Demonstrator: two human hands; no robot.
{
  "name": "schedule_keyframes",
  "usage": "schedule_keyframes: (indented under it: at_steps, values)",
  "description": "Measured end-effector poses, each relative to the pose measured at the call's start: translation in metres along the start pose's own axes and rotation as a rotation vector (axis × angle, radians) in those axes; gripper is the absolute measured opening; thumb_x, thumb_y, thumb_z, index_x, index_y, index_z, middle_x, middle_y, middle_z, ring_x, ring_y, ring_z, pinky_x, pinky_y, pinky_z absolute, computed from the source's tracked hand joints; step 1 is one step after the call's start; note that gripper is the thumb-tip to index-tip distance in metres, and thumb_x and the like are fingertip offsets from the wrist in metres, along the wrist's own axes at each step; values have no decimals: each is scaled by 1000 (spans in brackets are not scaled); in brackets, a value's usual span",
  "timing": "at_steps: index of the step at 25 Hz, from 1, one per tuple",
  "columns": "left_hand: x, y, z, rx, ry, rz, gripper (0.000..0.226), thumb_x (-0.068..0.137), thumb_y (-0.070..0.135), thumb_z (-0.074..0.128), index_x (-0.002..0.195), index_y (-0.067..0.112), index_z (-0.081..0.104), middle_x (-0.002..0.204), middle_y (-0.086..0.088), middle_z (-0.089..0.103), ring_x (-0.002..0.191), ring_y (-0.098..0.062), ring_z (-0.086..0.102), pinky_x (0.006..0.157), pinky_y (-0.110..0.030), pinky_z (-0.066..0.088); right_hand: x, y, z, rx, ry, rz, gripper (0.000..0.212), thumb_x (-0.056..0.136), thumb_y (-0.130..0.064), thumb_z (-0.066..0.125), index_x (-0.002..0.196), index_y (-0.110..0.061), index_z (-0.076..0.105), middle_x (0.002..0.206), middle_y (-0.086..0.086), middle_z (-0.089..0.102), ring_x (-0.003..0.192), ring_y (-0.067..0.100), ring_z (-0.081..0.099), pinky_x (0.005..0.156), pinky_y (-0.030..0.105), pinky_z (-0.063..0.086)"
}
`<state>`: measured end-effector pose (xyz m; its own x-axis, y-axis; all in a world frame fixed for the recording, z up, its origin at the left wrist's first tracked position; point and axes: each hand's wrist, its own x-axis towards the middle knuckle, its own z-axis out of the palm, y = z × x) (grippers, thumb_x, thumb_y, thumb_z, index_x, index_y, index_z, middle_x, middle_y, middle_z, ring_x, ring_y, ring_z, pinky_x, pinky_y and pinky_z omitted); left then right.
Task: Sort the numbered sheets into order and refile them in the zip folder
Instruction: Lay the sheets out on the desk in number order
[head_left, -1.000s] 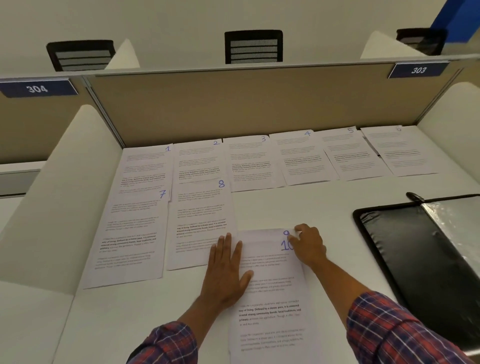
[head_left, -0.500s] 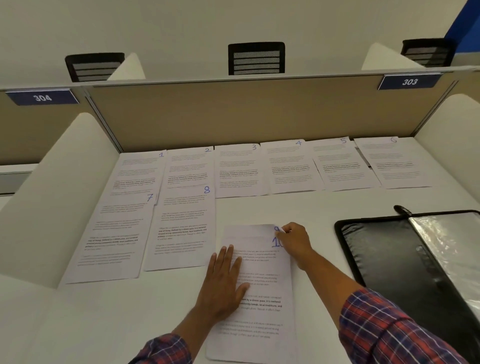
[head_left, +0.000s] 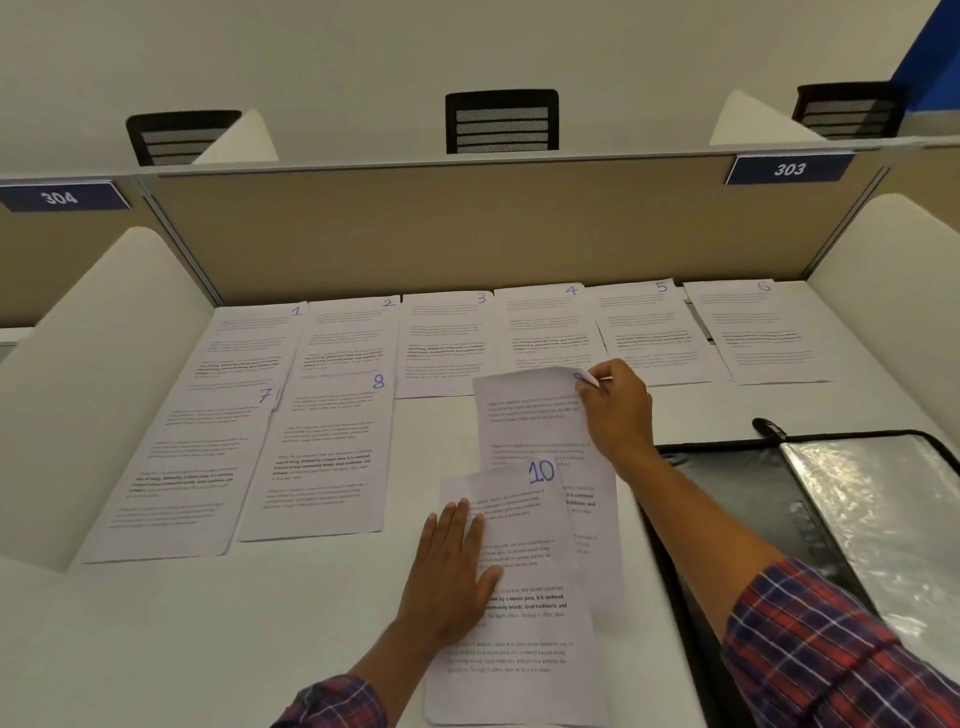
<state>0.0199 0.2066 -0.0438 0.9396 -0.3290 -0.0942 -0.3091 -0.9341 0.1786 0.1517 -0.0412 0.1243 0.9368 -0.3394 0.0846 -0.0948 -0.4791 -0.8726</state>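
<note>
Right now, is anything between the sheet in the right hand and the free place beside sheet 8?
Nothing visible: the desk right of sheet 8 is bare. The right hand pinches the loose sheet at its top corner; its lower part lies under sheet 10, which the left hand presses.

Presses down with left hand (head_left: 449, 566), fingers straight and flat; pinches corner of white paper sheet (head_left: 524, 426) with outstretched right hand (head_left: 618, 410).

White desk (head_left: 311, 623), numbered sheets (head_left: 332, 452) in rows, black zip folder (head_left: 737, 478)
</note>
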Motion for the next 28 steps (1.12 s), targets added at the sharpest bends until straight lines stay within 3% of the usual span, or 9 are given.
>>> schedule_keyframes:
  at_steps: [3, 6, 10, 13, 16, 18, 22, 25, 28]
  values:
    - [4, 14, 1, -18, 4, -44, 82, 102, 66, 27, 166, 15, 20, 173, -9, 3, 161, -26, 1, 126, -41, -4, 6, -15, -27, 36, 31, -126, 10, 103, -23, 65, 98, -16, 60, 87, -8, 64, 76, 5, 61, 59, 12, 45]
    - [3, 21, 0, -39, 5, -74, 85, 99, 67, 20, 167, 18, 9, 171, -2, -14, 160, -21, -13, 127, -40, -10, 7, -40, -54, 129, 89, -275, 11, 103, -25, 64, 97, -18, 59, 85, -8, 63, 73, 3, 61, 60, 13, 48]
    - [17, 31, -31, -283, 206, -105, 84, 101, 68, 31, 167, 21, 9, 173, 5, -10, 160, -12, -5, 130, -33, -1, 2, -81, -86, 259, 48, -458, 8, 105, -23, 64, 101, -16, 61, 88, -9, 64, 79, 0, 63, 65, 14, 51]
    - [48, 46, -96, -808, 403, -261, 86, 97, 64, 56, 166, 33, 15, 172, 18, 11, 156, 2, 12, 122, -21, 15, -2, -102, -95, 371, -52, -500, 6, 104, -21, 65, 103, -15, 63, 93, -5, 68, 81, 3, 65, 66, 16, 51]
    - [76, 51, -155, -1150, 516, -327, 75, 94, 55, 67, 158, 32, 36, 161, 13, 41, 144, -4, 38, 117, -27, 32, -1, -115, -91, 520, -127, -425, 5, 103, -19, 67, 100, -21, 63, 91, -8, 73, 80, 6, 70, 66, 19, 54]
    - [84, 45, -175, -1254, 568, -292, 49, 98, 43, 70, 137, 18, 56, 133, 7, 65, 125, -11, 59, 109, -40, 52, 3, -118, -82, 594, -154, -337, 5, 102, -23, 68, 103, -21, 63, 94, -7, 76, 84, 14, 75, 68, 26, 59]
    - [89, 25, -179, -1318, 637, -408, 16, 99, 23, 71, 111, 14, 74, 102, -2, 78, 97, -27, 74, 87, -44, 63, 21, -105, -53, 710, -175, -99, 18, 100, -25, 70, 113, -16, 61, 98, 5, 80, 88, 24, 78, 71, 38, 65]
    - [93, 3, -164, -1370, 589, -526, 13, 98, 23, 72, 109, 15, 76, 102, -4, 79, 97, -28, 76, 88, -51, 63, 24, -68, -18, 497, -286, 27, 25, 102, -30, 66, 121, -15, 60, 102, 2, 78, 88, 18, 78, 68, 30, 64]
    - [101, -21, -148, -1315, 535, -652, 11, 99, 22, 71, 109, 21, 75, 102, 2, 79, 93, -19, 76, 89, -45, 63, 9, -10, 28, 173, -322, 79, 17, 105, -29, 59, 110, -14, 66, 101, -2, 74, 86, 13, 72, 66, 23, 56]
